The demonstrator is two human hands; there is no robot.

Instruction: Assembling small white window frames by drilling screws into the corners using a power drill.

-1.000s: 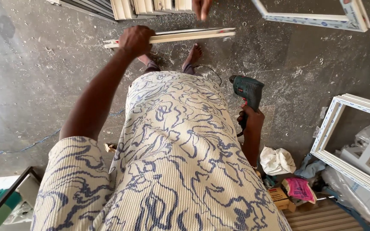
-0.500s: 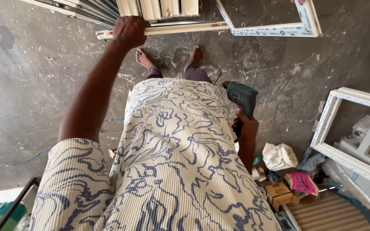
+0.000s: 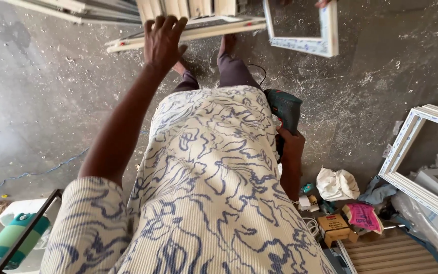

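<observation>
My left hand (image 3: 163, 40) reaches out ahead with its fingers spread, just over a long white profile strip (image 3: 198, 33) lying on the concrete floor. It holds nothing. Down at my side, my right hand (image 3: 291, 144) grips a dark green power drill (image 3: 284, 107) that points at the floor. My patterned white and blue garment hides most of my legs; my bare feet show near the strip.
A white frame corner (image 3: 325, 43) lies ahead on the right, with another person's hand (image 3: 324, 3) at its top. More profiles (image 3: 77, 7) are stacked top left. A white window frame (image 3: 411, 167), small boxes (image 3: 334, 227) and rags (image 3: 336, 183) lie to the right.
My left hand was shut on the white strip; it has let go and its fingers are now spread. The view has shifted left and the white frame corner has come nearer.
</observation>
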